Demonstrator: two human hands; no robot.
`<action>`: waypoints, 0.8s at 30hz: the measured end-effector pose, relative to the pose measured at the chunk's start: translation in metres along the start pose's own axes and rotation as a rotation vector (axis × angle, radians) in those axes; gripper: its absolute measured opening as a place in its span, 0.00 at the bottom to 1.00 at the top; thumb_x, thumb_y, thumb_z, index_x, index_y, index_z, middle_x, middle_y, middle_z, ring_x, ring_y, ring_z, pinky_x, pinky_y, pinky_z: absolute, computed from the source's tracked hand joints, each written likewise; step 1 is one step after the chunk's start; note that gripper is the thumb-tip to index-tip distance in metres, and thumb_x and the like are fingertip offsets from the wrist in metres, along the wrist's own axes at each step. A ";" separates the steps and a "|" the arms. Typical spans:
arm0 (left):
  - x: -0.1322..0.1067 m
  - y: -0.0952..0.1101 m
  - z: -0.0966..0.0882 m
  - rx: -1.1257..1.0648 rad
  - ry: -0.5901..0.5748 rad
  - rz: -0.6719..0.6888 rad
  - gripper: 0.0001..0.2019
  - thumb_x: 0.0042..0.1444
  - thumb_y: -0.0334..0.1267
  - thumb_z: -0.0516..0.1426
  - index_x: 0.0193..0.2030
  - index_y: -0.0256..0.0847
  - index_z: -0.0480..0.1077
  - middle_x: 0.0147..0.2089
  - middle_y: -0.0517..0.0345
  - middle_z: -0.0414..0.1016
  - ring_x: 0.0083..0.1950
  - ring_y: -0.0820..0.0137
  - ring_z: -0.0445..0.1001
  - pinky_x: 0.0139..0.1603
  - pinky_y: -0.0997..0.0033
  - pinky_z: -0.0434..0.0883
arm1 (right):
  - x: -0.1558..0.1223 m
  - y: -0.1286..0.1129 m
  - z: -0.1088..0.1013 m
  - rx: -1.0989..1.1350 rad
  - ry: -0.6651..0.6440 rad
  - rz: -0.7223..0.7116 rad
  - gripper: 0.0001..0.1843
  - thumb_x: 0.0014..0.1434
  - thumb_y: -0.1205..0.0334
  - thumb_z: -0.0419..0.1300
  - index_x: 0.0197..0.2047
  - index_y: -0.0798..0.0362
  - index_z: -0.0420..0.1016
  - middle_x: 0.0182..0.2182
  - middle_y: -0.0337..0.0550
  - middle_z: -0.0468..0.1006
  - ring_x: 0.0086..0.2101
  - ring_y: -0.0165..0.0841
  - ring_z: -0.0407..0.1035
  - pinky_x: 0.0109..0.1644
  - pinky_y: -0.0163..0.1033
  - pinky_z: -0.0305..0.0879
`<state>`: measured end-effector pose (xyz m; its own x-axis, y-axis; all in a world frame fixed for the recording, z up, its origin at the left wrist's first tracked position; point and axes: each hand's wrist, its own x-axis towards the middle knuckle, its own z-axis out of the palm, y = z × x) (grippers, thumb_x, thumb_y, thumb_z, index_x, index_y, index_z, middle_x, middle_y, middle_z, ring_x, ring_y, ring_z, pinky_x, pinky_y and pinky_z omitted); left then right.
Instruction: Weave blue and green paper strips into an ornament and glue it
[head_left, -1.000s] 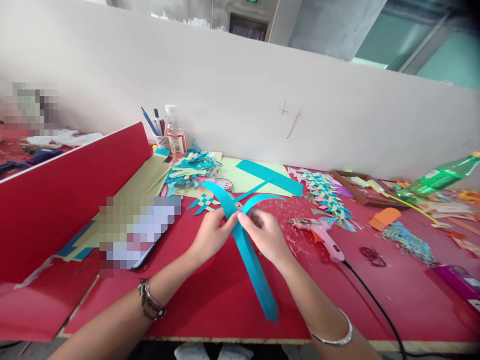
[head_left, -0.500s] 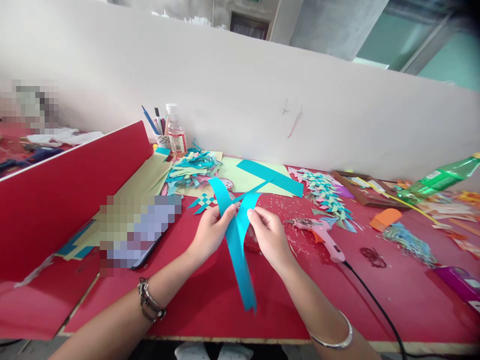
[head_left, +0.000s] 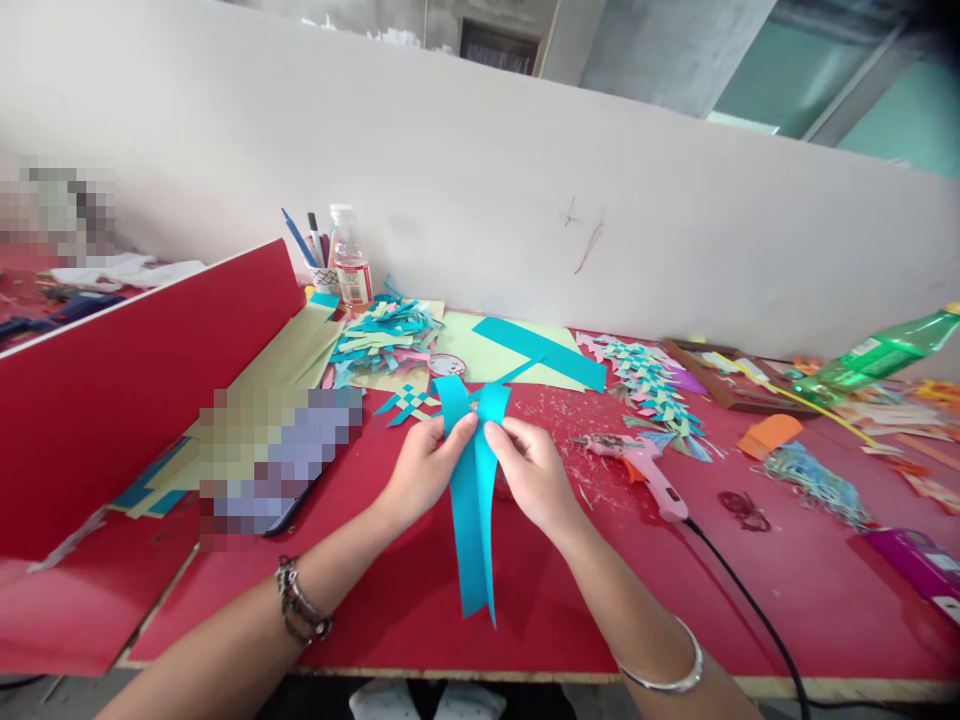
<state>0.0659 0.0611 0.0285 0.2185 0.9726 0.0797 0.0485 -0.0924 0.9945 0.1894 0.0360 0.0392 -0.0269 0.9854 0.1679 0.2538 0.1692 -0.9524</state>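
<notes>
My left hand (head_left: 429,458) pinches a long turquoise paper strip (head_left: 463,540) between thumb and fingers. Close beside it, my right hand (head_left: 531,462) grips a second length of turquoise paper (head_left: 489,480); whether both lengths are one piece I cannot tell. Their upper ends curl back over my fingers, and the lower ends hang toward me above the red table (head_left: 375,610). Just beyond my left hand lies a small woven blue-and-green paper piece (head_left: 409,402). A pink glue gun (head_left: 637,465) rests to the right of my right hand.
A phone (head_left: 319,440) and pale green paper sheets (head_left: 281,360) lie left, along a red partition (head_left: 150,400). Behind are a pile of cut strips (head_left: 386,335), a clear bottle (head_left: 351,260) and a braided paper chain (head_left: 649,380). A green bottle (head_left: 877,350) leans at right.
The turquoise lengths were crossed and spread at the top; now they run side by side, nearly parallel. My right hand has shifted slightly left, closer to my left hand.
</notes>
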 end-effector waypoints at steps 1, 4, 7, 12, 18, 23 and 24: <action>0.001 0.001 0.000 -0.029 0.005 -0.006 0.19 0.49 0.53 0.50 0.19 0.38 0.56 0.17 0.67 0.52 0.19 0.80 0.51 0.18 0.79 0.52 | 0.001 0.000 0.000 0.010 0.013 0.012 0.18 0.54 0.52 0.49 0.19 0.52 0.50 0.15 0.31 0.50 0.17 0.23 0.48 0.20 0.31 0.43; 0.001 0.002 0.002 -0.073 0.010 0.006 0.19 0.50 0.52 0.49 0.21 0.37 0.60 0.19 0.65 0.59 0.22 0.78 0.57 0.24 0.78 0.59 | 0.002 0.001 -0.001 0.025 0.090 0.038 0.19 0.54 0.50 0.49 0.18 0.52 0.52 0.14 0.31 0.53 0.16 0.24 0.50 0.19 0.31 0.46; -0.001 0.003 0.006 -0.029 -0.062 0.030 0.17 0.50 0.50 0.50 0.21 0.37 0.61 0.20 0.64 0.61 0.23 0.78 0.58 0.24 0.79 0.59 | 0.002 0.000 -0.004 0.001 0.185 0.033 0.19 0.55 0.50 0.48 0.18 0.52 0.53 0.13 0.31 0.54 0.16 0.24 0.51 0.19 0.31 0.47; -0.004 0.002 0.007 0.095 -0.048 0.053 0.18 0.51 0.49 0.49 0.18 0.38 0.55 0.18 0.67 0.52 0.20 0.80 0.51 0.19 0.79 0.51 | 0.000 -0.002 -0.005 -0.037 0.110 0.005 0.19 0.54 0.50 0.49 0.18 0.52 0.53 0.14 0.30 0.53 0.17 0.23 0.50 0.20 0.31 0.46; -0.003 0.003 0.004 0.082 -0.044 0.037 0.20 0.52 0.49 0.47 0.17 0.38 0.53 0.16 0.68 0.49 0.18 0.81 0.48 0.16 0.79 0.48 | -0.001 0.001 -0.002 -0.023 0.035 0.022 0.20 0.53 0.50 0.50 0.18 0.52 0.50 0.14 0.30 0.50 0.17 0.23 0.48 0.20 0.32 0.43; -0.003 0.007 0.003 -0.035 -0.106 0.031 0.19 0.53 0.49 0.47 0.20 0.37 0.59 0.17 0.66 0.57 0.19 0.80 0.54 0.20 0.80 0.56 | -0.001 0.001 -0.002 0.078 0.094 0.094 0.21 0.53 0.48 0.50 0.18 0.52 0.52 0.12 0.31 0.54 0.16 0.23 0.51 0.19 0.31 0.46; -0.003 0.007 0.004 -0.027 -0.122 0.036 0.18 0.52 0.49 0.48 0.20 0.37 0.60 0.18 0.66 0.58 0.20 0.79 0.55 0.20 0.80 0.56 | -0.001 0.000 -0.002 0.073 0.134 0.089 0.21 0.53 0.48 0.50 0.18 0.52 0.52 0.12 0.31 0.53 0.16 0.23 0.50 0.19 0.31 0.46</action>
<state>0.0690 0.0564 0.0345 0.3370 0.9352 0.1084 0.0121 -0.1194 0.9928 0.1916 0.0351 0.0395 0.1231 0.9862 0.1104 0.1785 0.0874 -0.9800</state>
